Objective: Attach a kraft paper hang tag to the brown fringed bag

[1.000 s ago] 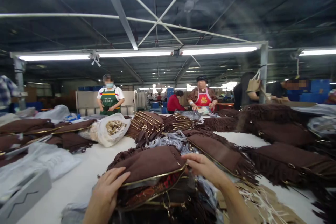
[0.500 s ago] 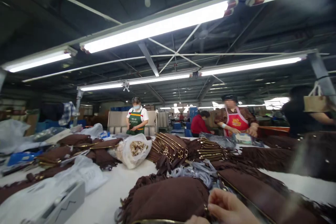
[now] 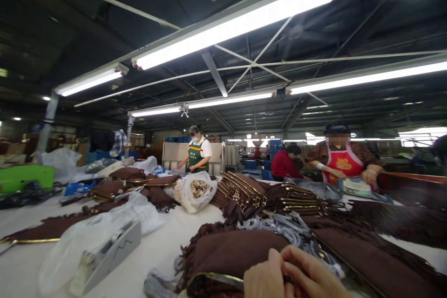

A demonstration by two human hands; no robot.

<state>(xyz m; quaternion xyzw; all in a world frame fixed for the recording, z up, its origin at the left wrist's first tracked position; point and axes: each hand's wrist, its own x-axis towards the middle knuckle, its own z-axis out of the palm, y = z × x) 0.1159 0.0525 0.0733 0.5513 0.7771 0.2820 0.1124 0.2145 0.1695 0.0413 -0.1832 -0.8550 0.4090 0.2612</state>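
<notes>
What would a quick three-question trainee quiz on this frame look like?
1. True or false: the brown fringed bag under the hands has a gold-coloured rim.
2. What stands on the white table left of that bag: A) grey tape dispenser B) red bucket C) sewing machine?
3. What colour apron does the masked co-worker at the far side wear?

Key: 1 true; 2 A; 3 green. Both hands, left hand and right hand, meet at the bag's opening.

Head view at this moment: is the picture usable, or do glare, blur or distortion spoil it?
Head view: the ceiling tube light glares white; straight beams bow toward the edges; the right side smears; the hands and brown fringed bag are cropped at the bottom edge.
</notes>
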